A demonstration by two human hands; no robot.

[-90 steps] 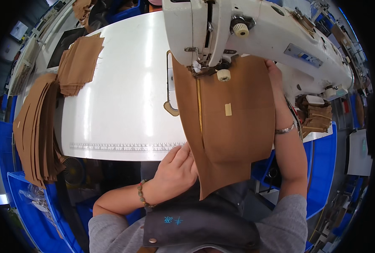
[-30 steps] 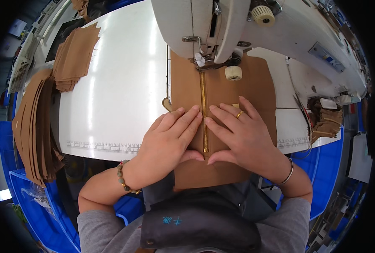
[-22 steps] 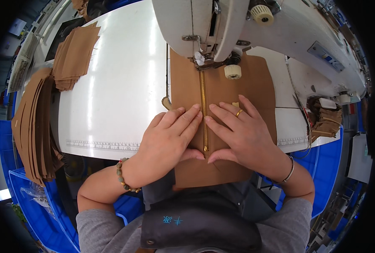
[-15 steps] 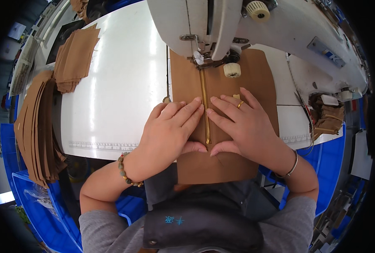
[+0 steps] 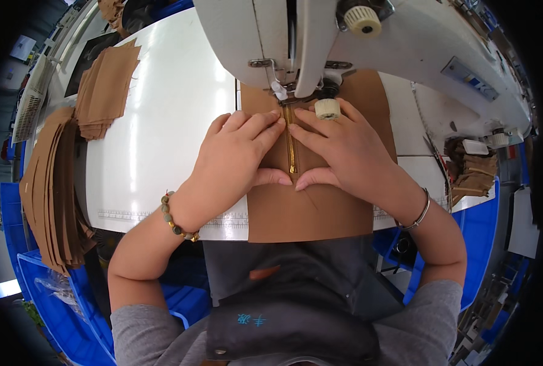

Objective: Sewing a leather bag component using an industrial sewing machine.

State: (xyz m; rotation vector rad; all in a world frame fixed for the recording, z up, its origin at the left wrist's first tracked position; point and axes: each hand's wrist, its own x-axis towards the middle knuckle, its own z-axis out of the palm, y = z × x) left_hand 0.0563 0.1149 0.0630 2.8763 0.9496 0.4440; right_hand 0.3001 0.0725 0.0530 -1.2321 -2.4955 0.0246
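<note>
A brown fabric panel lies on the white sewing table, its near edge at the table's front. Down its middle runs a gold zipper, with the zipper's far end under the presser foot of the sewing machine. My left hand rests flat on the cloth left of the zipper, fingers stretched toward the foot. On the right side my right hand presses down the same way, its fingertips partly behind a cream knob. Both thumbs point inward, near the zipper's lower end, and almost meet.
Stacks of brown fabric pieces and longer brown panels sit at the left. At the right lies a bundle of brown pieces beside dark scissors. Blue bins stand below the table.
Both hands and the brown panel have slid away from me, toward the machine. More of the zipper has passed under the foot, and the panel's near edge has moved up toward the table edge.
</note>
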